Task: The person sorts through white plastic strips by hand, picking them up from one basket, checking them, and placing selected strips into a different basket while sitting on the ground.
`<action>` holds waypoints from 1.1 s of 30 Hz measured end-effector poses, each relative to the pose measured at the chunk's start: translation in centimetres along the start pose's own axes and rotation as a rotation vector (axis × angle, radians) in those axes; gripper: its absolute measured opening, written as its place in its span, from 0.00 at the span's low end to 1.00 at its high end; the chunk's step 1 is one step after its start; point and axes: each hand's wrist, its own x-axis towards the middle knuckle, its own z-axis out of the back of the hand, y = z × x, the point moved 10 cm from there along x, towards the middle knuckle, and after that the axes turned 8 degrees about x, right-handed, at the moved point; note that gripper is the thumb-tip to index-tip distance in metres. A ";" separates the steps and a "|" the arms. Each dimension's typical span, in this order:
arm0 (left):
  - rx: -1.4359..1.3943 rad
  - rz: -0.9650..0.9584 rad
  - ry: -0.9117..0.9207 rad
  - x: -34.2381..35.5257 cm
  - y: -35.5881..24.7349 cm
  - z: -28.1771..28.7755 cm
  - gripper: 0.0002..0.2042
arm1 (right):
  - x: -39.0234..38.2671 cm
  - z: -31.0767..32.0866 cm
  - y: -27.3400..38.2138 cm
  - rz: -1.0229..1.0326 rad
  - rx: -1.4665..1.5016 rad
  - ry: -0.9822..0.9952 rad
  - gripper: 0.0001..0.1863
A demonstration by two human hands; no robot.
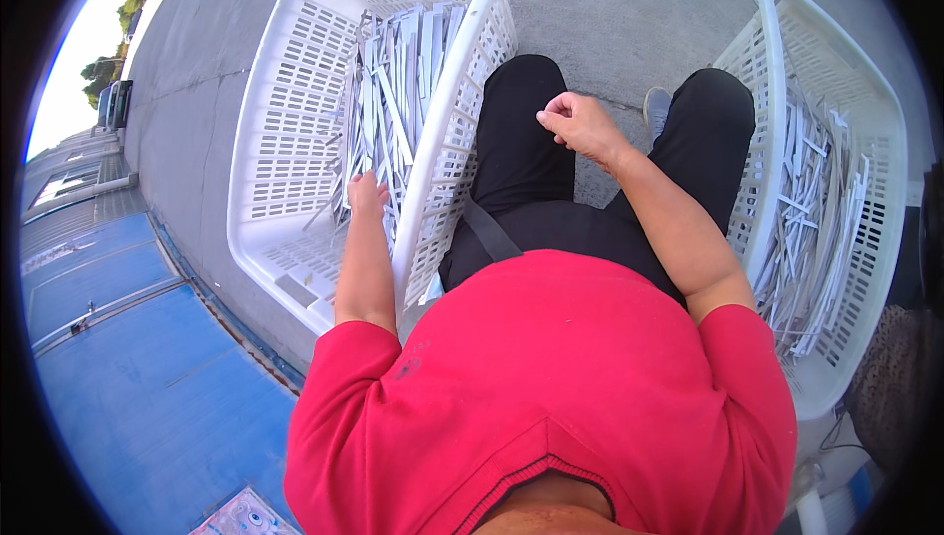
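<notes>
My left hand (pixel 368 193) reaches into the white plastic basket (pixel 285 132) on the left, at the near end of a pile of thin, pale grey and white strips (pixel 398 92). Its fingers look bent in among the strips; what they hold is hidden. Over my lap, between the knees, hovers my right hand (pixel 587 130). Thumb and fingertips there are pinched together, and anything between them is too small to make out.
A second white basket (pixel 890 240) stands by my right leg with more of the same strips (pixel 811 220) inside. Both baskets have tall slotted walls close to my legs. Grey concrete (pixel 629 4) lies ahead; blue metal panels (pixel 128 338) are at the left.
</notes>
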 end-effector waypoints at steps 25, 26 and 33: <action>0.683 -0.779 0.553 -16.9 -16.4 -16.8 0.31 | -30.6 35.2 -16.8 -0.076 -0.046 -1.465 0.17; 0.682 -0.789 0.523 -17.0 -16.6 -16.6 0.30 | -30.6 34.9 -18.4 -0.190 -0.162 -1.436 0.19; 0.728 -0.787 0.474 -16.2 -16.6 -16.6 0.28 | -26.7 33.2 -23.9 -0.580 -0.406 -1.172 0.36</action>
